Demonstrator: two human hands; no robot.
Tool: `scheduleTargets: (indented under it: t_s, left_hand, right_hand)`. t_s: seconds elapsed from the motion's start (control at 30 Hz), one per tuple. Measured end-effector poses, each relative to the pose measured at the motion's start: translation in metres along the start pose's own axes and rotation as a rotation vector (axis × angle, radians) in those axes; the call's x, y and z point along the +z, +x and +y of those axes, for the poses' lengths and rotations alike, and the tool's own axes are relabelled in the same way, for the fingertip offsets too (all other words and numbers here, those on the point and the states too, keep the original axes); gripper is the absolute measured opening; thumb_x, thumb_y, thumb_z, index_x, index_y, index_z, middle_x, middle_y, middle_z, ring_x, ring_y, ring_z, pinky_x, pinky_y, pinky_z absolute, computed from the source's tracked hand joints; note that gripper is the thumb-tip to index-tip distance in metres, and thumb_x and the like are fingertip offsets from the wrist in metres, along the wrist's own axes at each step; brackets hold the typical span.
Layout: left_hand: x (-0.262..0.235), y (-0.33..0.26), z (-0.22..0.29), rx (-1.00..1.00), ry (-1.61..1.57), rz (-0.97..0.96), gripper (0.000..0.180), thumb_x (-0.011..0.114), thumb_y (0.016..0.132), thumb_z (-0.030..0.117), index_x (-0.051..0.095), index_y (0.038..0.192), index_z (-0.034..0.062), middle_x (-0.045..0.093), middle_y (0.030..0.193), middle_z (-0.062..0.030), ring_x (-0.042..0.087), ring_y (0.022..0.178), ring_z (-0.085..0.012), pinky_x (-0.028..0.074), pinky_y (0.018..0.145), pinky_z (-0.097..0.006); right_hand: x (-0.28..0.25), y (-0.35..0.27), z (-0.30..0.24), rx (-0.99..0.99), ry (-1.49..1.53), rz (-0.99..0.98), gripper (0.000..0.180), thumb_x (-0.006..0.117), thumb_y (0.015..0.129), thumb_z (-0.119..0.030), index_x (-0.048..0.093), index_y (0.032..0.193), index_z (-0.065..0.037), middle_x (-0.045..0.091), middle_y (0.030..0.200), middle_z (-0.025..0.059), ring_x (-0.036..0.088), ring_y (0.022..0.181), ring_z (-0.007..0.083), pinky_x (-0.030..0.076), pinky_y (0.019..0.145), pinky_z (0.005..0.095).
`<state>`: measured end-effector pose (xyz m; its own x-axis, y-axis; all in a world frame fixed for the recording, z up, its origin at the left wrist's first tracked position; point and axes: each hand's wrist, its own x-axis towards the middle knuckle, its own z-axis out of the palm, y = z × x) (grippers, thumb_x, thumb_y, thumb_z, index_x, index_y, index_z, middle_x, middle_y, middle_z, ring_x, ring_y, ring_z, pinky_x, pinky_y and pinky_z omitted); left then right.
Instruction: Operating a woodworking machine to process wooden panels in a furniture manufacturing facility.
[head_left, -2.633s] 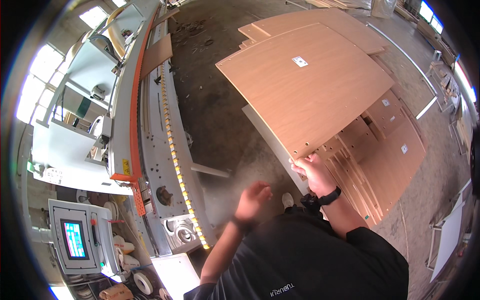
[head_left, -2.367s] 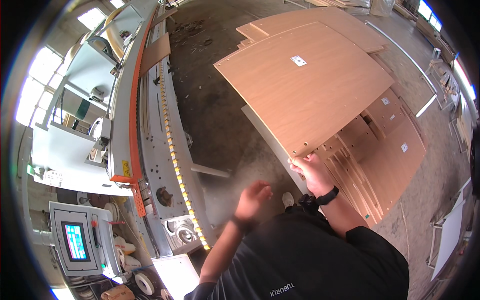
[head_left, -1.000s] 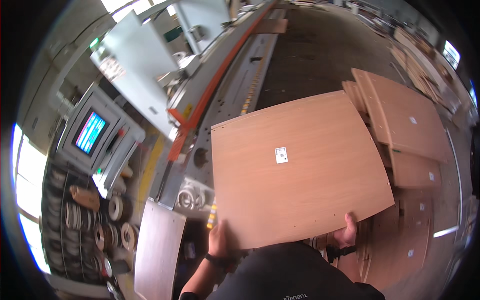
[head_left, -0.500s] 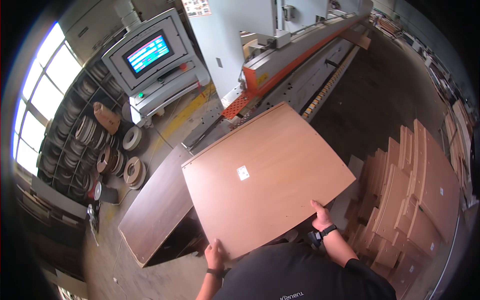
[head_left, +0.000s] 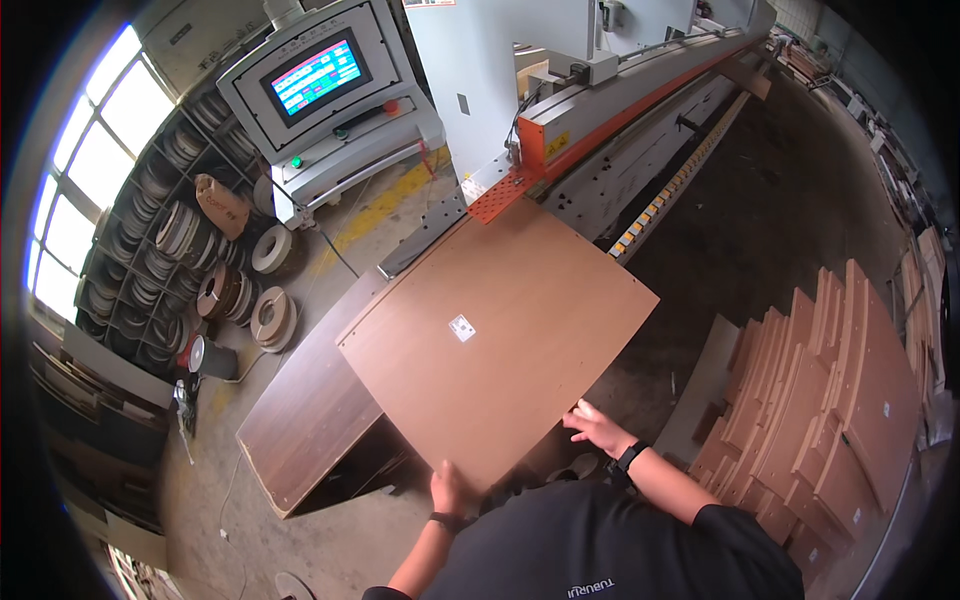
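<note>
A rectangular brown wood-look panel with a small white label lies flat in front of me. Its far corner reaches under the orange guard of a long edge-banding machine. At the near corner, my left hand grips the panel with the thumb on top; its other fingers are hidden beneath. My right hand is at the panel's right-hand near edge, fingers spread and not wrapped round it. Whether those fingertips press on the edge is hard to tell.
A dark wood-topped support table stands under the panel's left side. A control console with a lit screen is beyond it. Edging rolls fill racks and floor at left. Stacked brown panels lean at right.
The panel has moved forward and left, its far corner now under the orange guard. My right hand has loosened its grip and spread its fingers. My left hand still holds the near corner.
</note>
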<state>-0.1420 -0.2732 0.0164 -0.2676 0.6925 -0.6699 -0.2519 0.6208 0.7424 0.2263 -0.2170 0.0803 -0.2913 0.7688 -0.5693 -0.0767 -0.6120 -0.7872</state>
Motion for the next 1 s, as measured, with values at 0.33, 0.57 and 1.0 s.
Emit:
scheduleTargets:
  t_s: [0.33,0.57,1.0]
  left_hand:
    - [0.051,0.020,-0.005,0.032,-0.118,-0.054,0.033,0.050,0.105,0.030,0.057,0.086,0.0040,0.054,0.070,-0.0030,0.054,0.059,-0.0167,0.044,0.050,-0.035]
    - [0.124,0.025,0.019,-0.137,-0.072,-0.289,0.045,0.049,0.108,0.030,0.048,0.140,-0.0012,0.059,0.136,-0.0172,0.060,0.121,-0.0347,0.048,0.105,-0.051]
    - [0.171,0.069,0.021,0.058,0.130,-0.690,0.039,0.039,0.110,0.042,0.050,0.088,0.0119,0.043,0.066,0.0023,0.037,0.053,-0.0075,0.028,0.046,-0.024]
  right_hand:
    - [-0.033,0.017,-0.004,-0.166,-0.033,0.144,0.100,0.072,0.092,-0.049,0.019,0.160,0.000,0.043,0.156,0.0207,0.053,0.132,0.0216,0.048,0.095,0.0332]
    - [-0.084,0.013,-0.016,-0.219,0.080,0.378,0.079,0.063,0.099,-0.042,0.028,0.159,-0.006,0.047,0.155,0.0089,0.052,0.134,0.0183,0.048,0.090,0.0303]
    - [-0.123,-0.110,-0.002,-0.379,-0.021,0.900,0.026,0.067,0.099,-0.027,0.071,0.113,-0.005,0.072,0.079,0.0039,0.066,0.064,0.0092,0.053,0.060,0.0262]
